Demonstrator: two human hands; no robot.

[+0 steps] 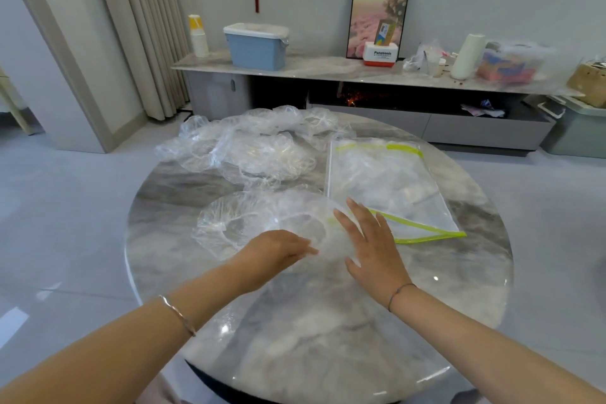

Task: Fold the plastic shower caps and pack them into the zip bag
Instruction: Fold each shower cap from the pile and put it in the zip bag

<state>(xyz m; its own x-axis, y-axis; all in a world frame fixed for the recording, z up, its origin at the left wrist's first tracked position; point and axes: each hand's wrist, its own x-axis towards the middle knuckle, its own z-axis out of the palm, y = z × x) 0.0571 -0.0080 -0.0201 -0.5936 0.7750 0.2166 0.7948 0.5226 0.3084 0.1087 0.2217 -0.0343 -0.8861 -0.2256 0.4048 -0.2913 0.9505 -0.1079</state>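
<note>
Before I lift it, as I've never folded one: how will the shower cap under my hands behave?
Likely floppy: the shower cap lies crumpled and flat. Probably very light, being thin see-through film. It may slide on the glossy table, so pin it while folding.

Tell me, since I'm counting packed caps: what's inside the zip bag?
Inside the zip bag, hazy crumpled clear plastic shows, seemingly folded shower caps. Their number cannot be told: the transparent layers overlap.

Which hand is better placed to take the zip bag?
Right. The right hand lies open at the green edge of the zip bag; the left hand rests farther left on the shower cap.
</note>
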